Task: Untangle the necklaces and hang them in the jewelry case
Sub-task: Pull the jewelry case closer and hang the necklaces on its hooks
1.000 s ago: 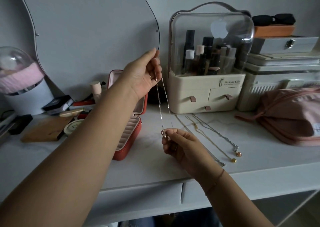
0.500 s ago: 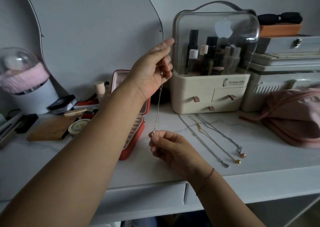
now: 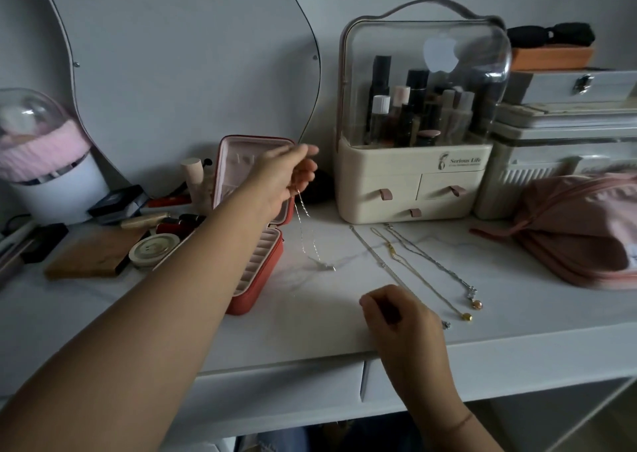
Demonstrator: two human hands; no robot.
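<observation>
Thin necklace (image 3: 304, 234) in left hand (image 3: 283, 175)

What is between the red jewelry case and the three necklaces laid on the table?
The head view shows one thin chain there, hanging from the left hand; its lower end seems to rest on the table. Otherwise that stretch is bare.

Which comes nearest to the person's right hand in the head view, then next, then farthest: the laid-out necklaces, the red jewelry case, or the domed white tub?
1. Laid-out necklaces: on the tabletop, just beside the right hand.
2. Red jewelry case: open, off to the hand's left.
3. Domed white tub: far left, at the back.
</observation>
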